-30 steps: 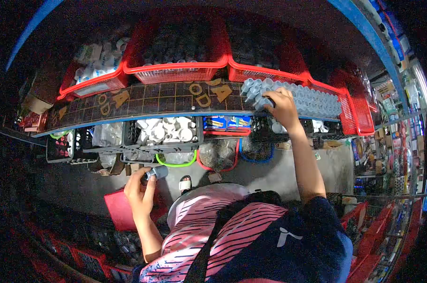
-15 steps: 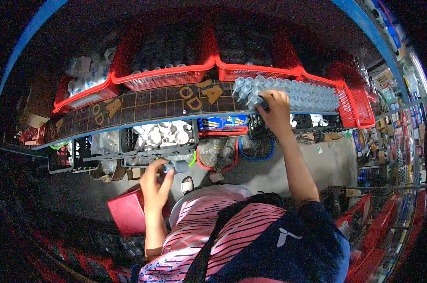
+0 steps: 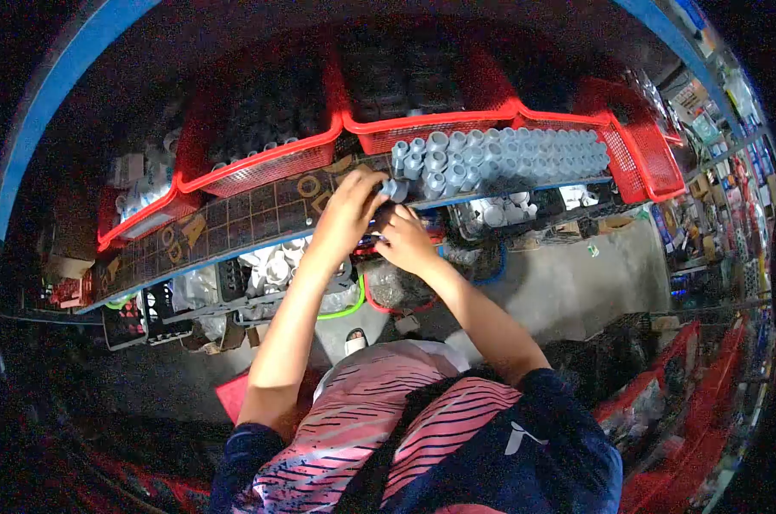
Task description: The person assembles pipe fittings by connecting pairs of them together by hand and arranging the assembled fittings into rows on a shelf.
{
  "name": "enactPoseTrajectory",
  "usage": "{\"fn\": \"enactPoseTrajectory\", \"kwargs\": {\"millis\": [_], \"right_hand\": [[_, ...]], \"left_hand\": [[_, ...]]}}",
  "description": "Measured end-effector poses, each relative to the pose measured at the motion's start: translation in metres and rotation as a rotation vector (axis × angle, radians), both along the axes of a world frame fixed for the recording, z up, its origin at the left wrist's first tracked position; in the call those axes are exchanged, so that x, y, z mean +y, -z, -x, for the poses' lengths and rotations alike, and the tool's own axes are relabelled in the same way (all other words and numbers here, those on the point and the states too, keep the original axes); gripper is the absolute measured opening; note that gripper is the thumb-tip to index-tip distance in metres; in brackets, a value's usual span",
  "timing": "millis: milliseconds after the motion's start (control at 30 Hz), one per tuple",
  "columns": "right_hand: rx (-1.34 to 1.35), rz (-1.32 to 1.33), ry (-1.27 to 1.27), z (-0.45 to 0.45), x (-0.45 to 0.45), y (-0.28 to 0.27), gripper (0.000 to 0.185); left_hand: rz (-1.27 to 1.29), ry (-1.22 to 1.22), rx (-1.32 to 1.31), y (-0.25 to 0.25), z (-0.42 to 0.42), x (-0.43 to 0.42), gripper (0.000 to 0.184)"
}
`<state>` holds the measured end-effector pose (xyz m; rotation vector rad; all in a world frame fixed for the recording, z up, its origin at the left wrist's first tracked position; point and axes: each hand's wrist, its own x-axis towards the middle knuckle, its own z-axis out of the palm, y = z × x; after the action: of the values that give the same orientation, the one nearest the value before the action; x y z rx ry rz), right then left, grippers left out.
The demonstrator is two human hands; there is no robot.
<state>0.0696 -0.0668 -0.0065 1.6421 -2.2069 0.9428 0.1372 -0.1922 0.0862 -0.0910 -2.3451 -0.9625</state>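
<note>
A grey plastic pipe fitting [image 3: 394,190] is between the fingers of my left hand [image 3: 347,212], at the left end of a block of similar fittings on the shelf. That block of grey pipe fittings [image 3: 525,154] stands in close rows, their round mouths facing up and toward me. Just below the held fitting is my right hand [image 3: 408,244], its thumb apart from its fingers and nothing visible in its grasp. Whether its fingertips touch the fitting I cannot tell.
Red baskets [image 3: 259,163] line the back of the brown shelf board [image 3: 234,212], which has a blue front edge. Below hang black crates with white fittings [image 3: 277,267]. A red box [image 3: 232,396] is on the floor at the left. Stocked shelves [image 3: 713,214] stand to the right.
My left hand has risen from below the shelf to the left end of the rows, carrying its fitting. My right hand has left the rows and come down and left beside it. The view has shifted.
</note>
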Motion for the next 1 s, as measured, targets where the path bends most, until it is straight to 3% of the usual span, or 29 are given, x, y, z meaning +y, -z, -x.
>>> {"fn": "enactPoseTrajectory", "kwargs": {"millis": [133, 267, 367, 767, 833, 867, 933, 1000], "right_hand": [[-0.153, -0.087, 0.085, 0.007, -0.006, 0.015, 0.02], [-0.132, -0.078, 0.1, 0.007, -0.004, 0.019, 0.018], [-0.218, -0.087, 0.032, 0.008, -0.001, 0.011, 0.018], [-0.238, 0.006, -0.001, 0.009, -0.002, 0.018, 0.017], [-0.195, 0.122, -0.068, 0.009, 0.004, 0.007, 0.016], [-0.377, 0.017, -0.074, 0.011, 0.012, 0.0, 0.013], [-0.416, 0.294, 0.068, 0.007, 0.029, -0.026, 0.01], [-0.233, 0.406, 0.295, 0.016, 0.041, -0.037, 0.01]], "left_hand": [[0.05, 0.003, -0.082, 0.006, 0.031, 0.005, 0.025], [0.13, 0.016, -0.148, 0.012, 0.044, 0.009, 0.028], [0.189, 0.03, -0.17, 0.019, 0.05, 0.008, 0.027], [0.159, 0.013, -0.238, 0.021, 0.054, 0.016, 0.028], [0.162, 0.012, -0.255, 0.019, 0.052, 0.017, 0.03], [0.166, 0.01, -0.255, 0.02, 0.053, 0.017, 0.03], [0.16, 0.009, -0.197, 0.024, 0.054, 0.016, 0.03], [0.151, 0.024, -0.177, 0.026, 0.054, 0.016, 0.03]]}}
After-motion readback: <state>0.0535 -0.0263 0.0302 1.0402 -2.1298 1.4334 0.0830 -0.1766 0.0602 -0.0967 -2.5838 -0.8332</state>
